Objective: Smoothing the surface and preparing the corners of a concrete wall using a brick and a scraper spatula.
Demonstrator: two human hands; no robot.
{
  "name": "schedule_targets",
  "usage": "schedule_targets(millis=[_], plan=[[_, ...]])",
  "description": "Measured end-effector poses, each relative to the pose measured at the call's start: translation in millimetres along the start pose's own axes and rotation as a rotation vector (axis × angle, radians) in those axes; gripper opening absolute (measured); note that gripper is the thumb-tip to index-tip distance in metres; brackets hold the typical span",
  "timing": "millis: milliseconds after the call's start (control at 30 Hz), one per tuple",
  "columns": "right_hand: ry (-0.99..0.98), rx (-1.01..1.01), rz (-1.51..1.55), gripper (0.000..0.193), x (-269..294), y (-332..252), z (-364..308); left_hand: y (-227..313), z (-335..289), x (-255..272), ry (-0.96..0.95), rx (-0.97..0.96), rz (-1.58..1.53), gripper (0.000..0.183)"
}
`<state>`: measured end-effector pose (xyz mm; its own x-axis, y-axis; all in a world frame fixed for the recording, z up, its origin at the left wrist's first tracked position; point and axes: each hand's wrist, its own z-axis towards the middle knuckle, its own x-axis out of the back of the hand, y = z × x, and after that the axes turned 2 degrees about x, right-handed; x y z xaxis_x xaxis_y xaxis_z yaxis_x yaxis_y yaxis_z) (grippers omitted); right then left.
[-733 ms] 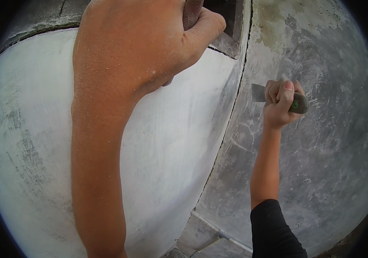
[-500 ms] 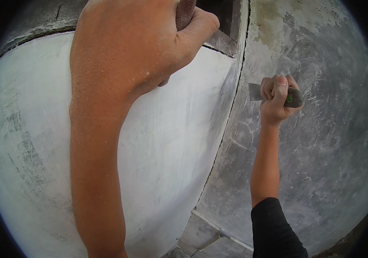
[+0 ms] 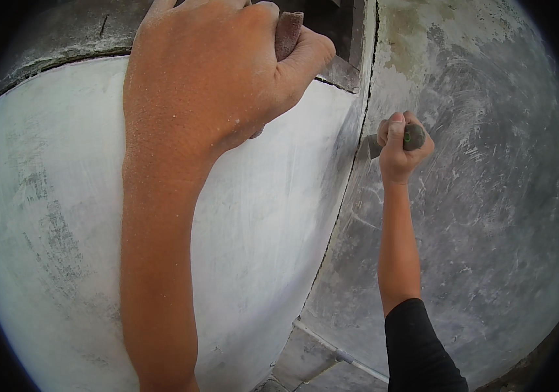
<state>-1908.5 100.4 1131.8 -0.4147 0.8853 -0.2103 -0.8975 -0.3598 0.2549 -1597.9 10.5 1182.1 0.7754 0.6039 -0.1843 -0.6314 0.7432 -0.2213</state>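
My left hand [image 3: 204, 81], large and close, is closed around a rough reddish-brown piece [image 3: 288, 36]. One end of that piece sticks out between thumb and forefinger, and the rest is mostly hidden by the hand. The hand is over the upper part of a white-coated wall panel [image 3: 260, 215]. Farther right, my right hand [image 3: 402, 147] grips a putty knife [image 3: 375, 146] by its dark handle, which has a green mark on its end. Its metal blade points left, close to the dark crack between the white panel and the grey wall; whether it touches cannot be told.
A grey, scuffed wall [image 3: 482, 196] fills the right side. Above the white panel are a dark opening [image 3: 331, 39] with a frame and a grey ledge [image 3: 64, 39]. A pale pipe [image 3: 345, 356] runs along the bottom, beside grey slabs.
My right hand has moved left with the putty knife, bringing the blade close to the crack and turning the handle end more toward me. My left hand sits slightly lower and farther right.
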Motion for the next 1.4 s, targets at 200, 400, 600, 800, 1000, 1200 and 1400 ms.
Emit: schedule_targets(millis=[200, 400, 600, 800, 1000, 1200, 1400], plan=[[0.076, -0.042, 0.156, 0.045, -10, -28, 4, -8, -8, -4, 0.049, 0.013, 0.055, 0.046], [0.077, -0.119, 0.165, 0.044, -13, -8, -1, -1, -2, -1, -0.033, 0.029, 0.010, 0.046], [0.029, -0.020, 0.282, 0.044, -7, -32, 6, 6, 4, 2, 0.125, -0.083, -0.032, 0.034], [0.086, -0.099, 0.240, 0.043, -8, -29, 3, 11, 5, 7, 0.035, -0.040, -0.024, 0.033], [0.052, -0.021, 0.393, 0.044, -7, -32, 11, 3, 3, 7, 0.020, -0.029, 0.005, 0.036], [0.064, -0.011, 0.370, 0.043, -9, -39, 8, -18, -7, -10, 0.012, 0.003, 0.055, 0.047], [0.067, 0.035, 0.170, 0.041, -19, -31, 0, -9, -1, -4, 0.022, -0.008, 0.025, 0.046]])
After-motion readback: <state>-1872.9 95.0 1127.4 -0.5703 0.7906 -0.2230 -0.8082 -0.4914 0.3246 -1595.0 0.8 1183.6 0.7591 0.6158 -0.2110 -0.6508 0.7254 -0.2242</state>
